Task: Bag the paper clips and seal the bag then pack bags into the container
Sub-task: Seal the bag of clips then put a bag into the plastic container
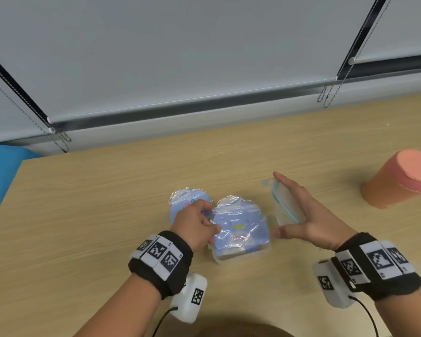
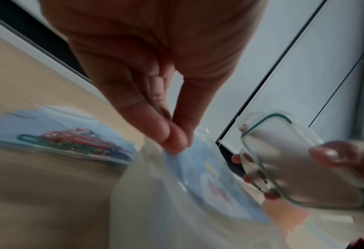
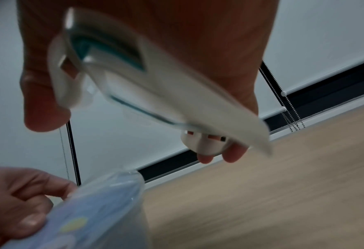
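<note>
A clear plastic container (image 1: 243, 258) stands on the wooden table in front of me. A blue zip bag (image 1: 241, 222) (image 2: 208, 176) (image 3: 104, 208) sticks up out of it. My left hand (image 1: 197, 222) (image 2: 174, 144) (image 3: 16, 202) pinches this bag's upper left edge between thumb and fingers. A second blue bag (image 1: 180, 199) (image 2: 70, 138) with coloured paper clips inside lies flat on the table just left of the container. My right hand (image 1: 309, 215) (image 3: 198, 33) holds the container's lid (image 1: 287, 205) (image 2: 294, 160) (image 3: 144, 84), clear with a teal seal, on edge just right of the container.
An orange cylindrical can (image 1: 399, 181) with a pink top lies at the table's right side. A blue surface (image 1: 0, 178) adjoins the table's left edge. Window blinds with bead cords (image 1: 326, 96) hang behind the table's far edge.
</note>
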`<state>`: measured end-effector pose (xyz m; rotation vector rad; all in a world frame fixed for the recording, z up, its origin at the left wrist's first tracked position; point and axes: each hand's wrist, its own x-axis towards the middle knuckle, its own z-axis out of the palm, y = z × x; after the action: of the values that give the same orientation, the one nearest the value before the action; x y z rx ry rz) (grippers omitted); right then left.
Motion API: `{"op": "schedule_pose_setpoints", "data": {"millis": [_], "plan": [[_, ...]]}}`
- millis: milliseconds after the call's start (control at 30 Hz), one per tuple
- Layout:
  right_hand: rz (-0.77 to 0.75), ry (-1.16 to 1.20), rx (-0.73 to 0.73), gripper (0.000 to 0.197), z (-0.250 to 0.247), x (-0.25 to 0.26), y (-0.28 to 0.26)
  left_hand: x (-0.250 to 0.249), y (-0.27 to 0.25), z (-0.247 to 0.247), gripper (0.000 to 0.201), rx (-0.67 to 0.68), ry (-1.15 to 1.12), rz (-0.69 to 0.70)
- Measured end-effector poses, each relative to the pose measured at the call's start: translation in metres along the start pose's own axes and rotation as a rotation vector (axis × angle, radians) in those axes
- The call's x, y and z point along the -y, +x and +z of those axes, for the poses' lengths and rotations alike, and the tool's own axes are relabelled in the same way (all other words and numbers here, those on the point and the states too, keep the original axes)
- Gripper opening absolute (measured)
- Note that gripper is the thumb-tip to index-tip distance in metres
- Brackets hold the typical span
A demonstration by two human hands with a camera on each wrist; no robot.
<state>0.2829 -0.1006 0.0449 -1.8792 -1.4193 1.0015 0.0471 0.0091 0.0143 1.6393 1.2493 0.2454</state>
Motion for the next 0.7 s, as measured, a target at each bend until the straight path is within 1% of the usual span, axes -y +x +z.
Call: {"op": "schedule_pose_setpoints", "data": {"millis": [33,100,133,200,267,333,467,533,600,633,700], "plan": [[0.003,0.005,0.005,0.114,0.001,0.001,0.002,0.001,0.002,0.002,0.029,-0.013,0.030,0.000],[0.005,-0.008,0.021,0.114,0.007,0.001,0.005,0.001,0.006,0.006,0.012,-0.056,0.127,0.027],[0.006,-0.024,0.031,0.114,0.011,0.002,0.006,0.000,0.006,0.008,0.009,-0.082,0.186,0.049],[0.001,-0.067,0.050,0.115,0.021,0.002,0.008,-0.002,0.003,0.010,0.012,-0.122,0.266,0.103],[-0.006,-0.099,0.058,0.115,0.028,0.003,0.009,-0.005,-0.002,0.009,0.012,-0.129,0.275,0.133],[-0.013,-0.102,0.043,0.115,0.030,0.004,0.009,-0.006,-0.005,0.005,0.014,-0.116,0.247,0.139],[-0.045,-0.081,-0.017,0.117,0.020,0.007,0.006,-0.007,-0.006,-0.013,0.020,-0.099,0.070,0.138],[-0.055,-0.062,-0.034,0.117,0.013,0.009,0.004,-0.007,-0.006,-0.018,0.021,-0.050,-0.093,0.087],[-0.064,-0.049,-0.043,0.117,0.008,0.011,0.001,-0.005,-0.008,-0.016,0.031,0.016,-0.216,-0.008],[-0.067,-0.045,-0.041,0.117,0.007,0.011,0.000,-0.003,-0.009,-0.012,0.036,0.034,-0.215,-0.031],[-0.074,-0.070,-0.013,0.117,0.009,0.012,-0.002,0.001,-0.010,-0.002,0.042,0.022,-0.067,-0.005]]}}
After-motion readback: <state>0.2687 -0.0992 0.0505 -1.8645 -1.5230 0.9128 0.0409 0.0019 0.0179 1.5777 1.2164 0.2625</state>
